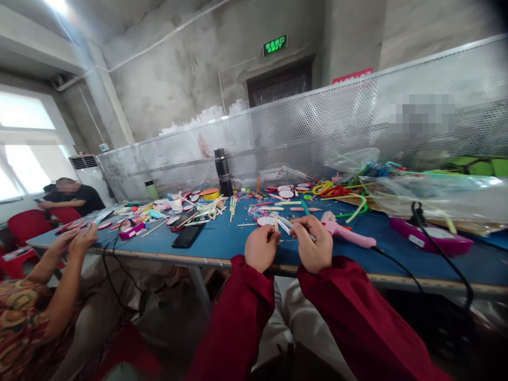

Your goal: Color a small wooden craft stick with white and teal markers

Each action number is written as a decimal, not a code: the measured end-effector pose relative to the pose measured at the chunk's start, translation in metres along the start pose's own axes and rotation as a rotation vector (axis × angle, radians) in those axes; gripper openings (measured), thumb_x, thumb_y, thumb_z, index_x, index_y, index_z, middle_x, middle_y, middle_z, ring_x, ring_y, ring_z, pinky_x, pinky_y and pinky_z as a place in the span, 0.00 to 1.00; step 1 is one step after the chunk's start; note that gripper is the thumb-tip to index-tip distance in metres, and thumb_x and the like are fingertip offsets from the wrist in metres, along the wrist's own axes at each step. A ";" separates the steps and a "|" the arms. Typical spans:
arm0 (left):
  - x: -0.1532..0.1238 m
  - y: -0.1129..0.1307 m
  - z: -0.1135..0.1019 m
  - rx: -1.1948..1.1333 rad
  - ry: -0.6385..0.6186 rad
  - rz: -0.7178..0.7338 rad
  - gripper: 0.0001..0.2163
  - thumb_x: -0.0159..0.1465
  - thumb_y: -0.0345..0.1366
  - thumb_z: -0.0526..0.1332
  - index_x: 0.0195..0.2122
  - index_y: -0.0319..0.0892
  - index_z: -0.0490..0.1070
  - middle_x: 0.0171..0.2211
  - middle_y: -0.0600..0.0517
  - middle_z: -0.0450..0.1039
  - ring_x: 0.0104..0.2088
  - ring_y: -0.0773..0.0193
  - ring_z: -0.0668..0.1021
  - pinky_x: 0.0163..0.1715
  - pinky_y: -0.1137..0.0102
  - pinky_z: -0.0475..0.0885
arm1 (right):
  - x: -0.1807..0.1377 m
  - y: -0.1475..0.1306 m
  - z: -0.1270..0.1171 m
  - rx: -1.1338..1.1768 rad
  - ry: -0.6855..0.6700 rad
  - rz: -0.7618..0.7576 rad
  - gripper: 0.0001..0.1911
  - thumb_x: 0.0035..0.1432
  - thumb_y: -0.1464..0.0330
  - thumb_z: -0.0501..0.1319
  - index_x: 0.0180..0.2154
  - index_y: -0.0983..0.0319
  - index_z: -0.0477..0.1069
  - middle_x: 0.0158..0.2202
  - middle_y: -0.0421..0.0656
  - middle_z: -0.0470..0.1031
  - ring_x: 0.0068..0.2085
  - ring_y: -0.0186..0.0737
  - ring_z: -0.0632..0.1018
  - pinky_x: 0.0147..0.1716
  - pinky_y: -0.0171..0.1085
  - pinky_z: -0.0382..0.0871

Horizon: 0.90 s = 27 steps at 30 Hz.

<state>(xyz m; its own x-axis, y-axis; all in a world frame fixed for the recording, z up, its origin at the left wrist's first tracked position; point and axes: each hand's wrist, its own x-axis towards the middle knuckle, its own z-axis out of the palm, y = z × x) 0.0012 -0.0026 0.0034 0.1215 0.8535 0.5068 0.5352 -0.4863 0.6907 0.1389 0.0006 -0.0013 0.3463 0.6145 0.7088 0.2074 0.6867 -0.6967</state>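
Over the front edge of the blue table, my left hand [261, 247] is closed, its fingertips pinching a small pale strip [277, 223] whose kind I cannot make out. Close beside it, my right hand [314, 244] is wrapped round a slim, whitish pen-like tool [286, 224] pointing up and left. The tips of both hands are a short gap apart. A pink hot glue gun [351, 234] lies just right of my right hand, with a black cord. Beyond my hands lie several white discs [265, 220] and coloured sticks [306, 209].
A black phone [186, 236], a black thermos [223, 172] and piled craft sticks [208, 209] are left of my hands. Purple power strips [431, 238] with cords and plastic bags [436, 196] lie right. A co-worker's hands [77, 238] work at far left. A perforated metal panel [293, 127] stands behind.
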 end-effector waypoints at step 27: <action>0.000 0.002 0.000 0.051 0.016 -0.009 0.11 0.67 0.39 0.58 0.28 0.43 0.69 0.24 0.56 0.71 0.28 0.67 0.71 0.30 0.73 0.62 | 0.002 -0.003 -0.001 -0.042 0.017 0.005 0.07 0.58 0.65 0.59 0.30 0.60 0.73 0.24 0.38 0.75 0.27 0.39 0.76 0.29 0.39 0.68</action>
<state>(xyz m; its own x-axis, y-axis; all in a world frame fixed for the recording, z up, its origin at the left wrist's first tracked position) 0.0023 -0.0038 0.0045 0.1035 0.8545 0.5090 0.5778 -0.4682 0.6685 0.1394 -0.0007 0.0025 0.3631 0.6111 0.7033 0.2434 0.6664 -0.7047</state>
